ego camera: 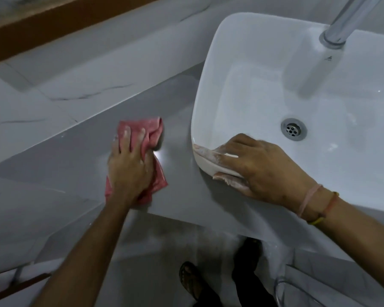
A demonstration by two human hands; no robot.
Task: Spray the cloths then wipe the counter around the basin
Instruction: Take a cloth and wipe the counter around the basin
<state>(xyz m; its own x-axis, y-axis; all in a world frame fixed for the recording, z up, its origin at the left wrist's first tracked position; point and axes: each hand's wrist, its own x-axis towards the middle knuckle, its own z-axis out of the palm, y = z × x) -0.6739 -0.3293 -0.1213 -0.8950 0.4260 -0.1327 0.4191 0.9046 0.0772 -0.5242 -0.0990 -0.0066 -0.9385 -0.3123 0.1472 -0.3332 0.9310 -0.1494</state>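
Note:
A pink cloth (pixel 152 131) lies crumpled on the grey counter (pixel 75 156), just left of the white basin (pixel 208 74). My left hand (pixel 129 165) presses flat on the cloth, fingers spread over it and pointing away from me. My right hand (pixel 259 169) grips the basin's near left corner, fingers over the rim and thumb under it. Those fingertips look whitish, and I cannot tell whether a second cloth is under them. No spray bottle is in view.
A chrome tap (pixel 341 25) reaches over the basin from the back right, above the drain (pixel 293 129). Marble-look tiles (pixel 75 74) rise behind the counter, under a wooden frame (pixel 53 16). The counter's front edge runs just below my left hand. My sandalled foot (pixel 191 282) shows on the floor.

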